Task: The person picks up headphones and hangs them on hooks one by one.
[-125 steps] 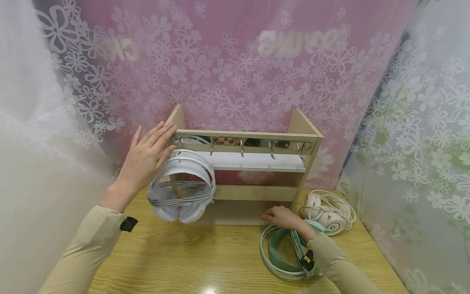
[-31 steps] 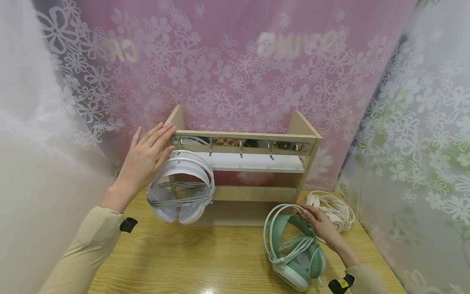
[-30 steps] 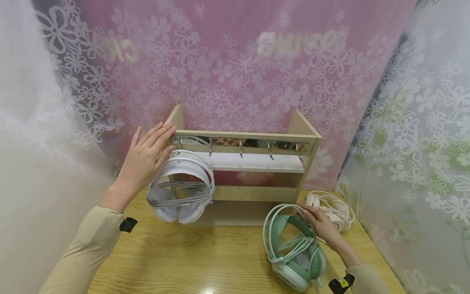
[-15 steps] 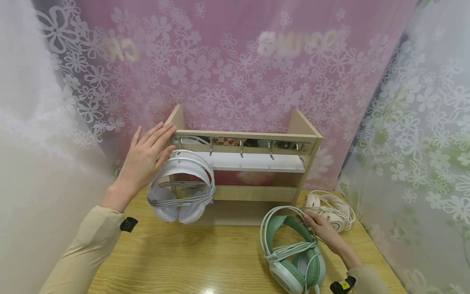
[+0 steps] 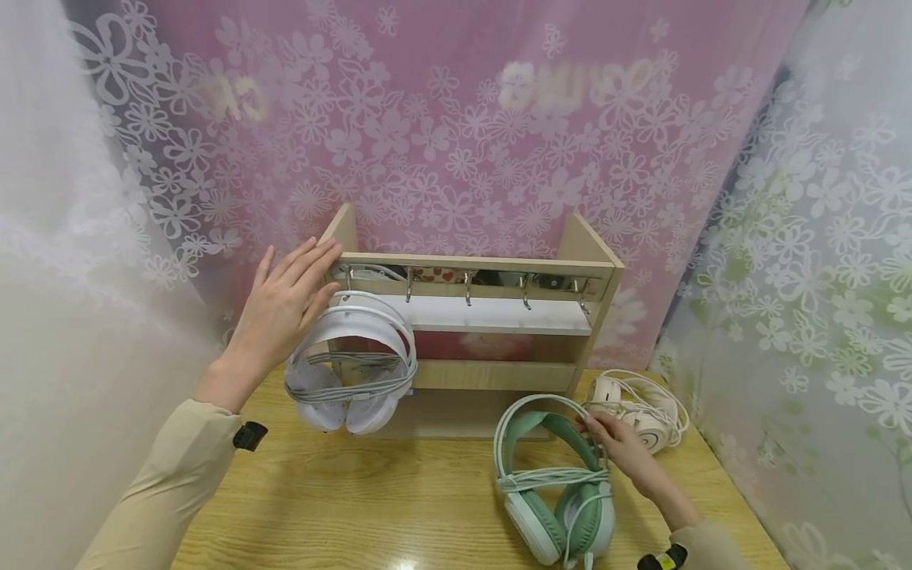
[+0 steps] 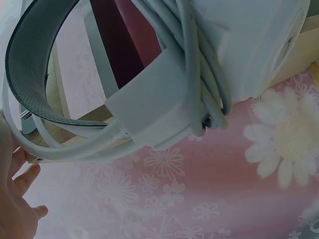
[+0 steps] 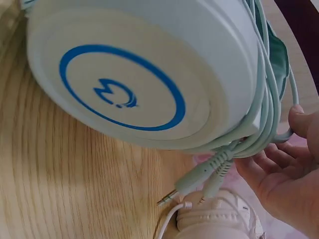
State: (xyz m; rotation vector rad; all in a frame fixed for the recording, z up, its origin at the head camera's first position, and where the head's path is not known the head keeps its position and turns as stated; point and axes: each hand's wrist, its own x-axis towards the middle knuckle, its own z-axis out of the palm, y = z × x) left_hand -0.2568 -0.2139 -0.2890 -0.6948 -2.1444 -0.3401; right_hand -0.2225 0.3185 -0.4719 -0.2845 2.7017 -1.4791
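Observation:
My left hand (image 5: 285, 305) lies flat with straight fingers against the left end of a wooden hook rack (image 5: 470, 265). A white headset (image 5: 352, 364) with its cable wound round it hangs from the leftmost hook, just beside that hand; the left wrist view shows the white headset (image 6: 199, 74) close up. My right hand (image 5: 616, 439) grips the headband of a mint-green headset (image 5: 556, 483) and holds it upright over the table, low and right of the rack. In the right wrist view the green headset's white earcup (image 7: 134, 74) carries a blue ring logo, and its jack plugs dangle below.
A cream headset (image 5: 641, 412) with a loose cable lies on the wooden table (image 5: 356, 507) at the back right, beside the rack's right post. Several bare metal hooks (image 5: 469, 289) line the rack rail. Flowered curtains close in the back and both sides.
My right hand has raised the green headset off the table and turned it upright, shifting it a little left. The left hand and the white headset have stayed put.

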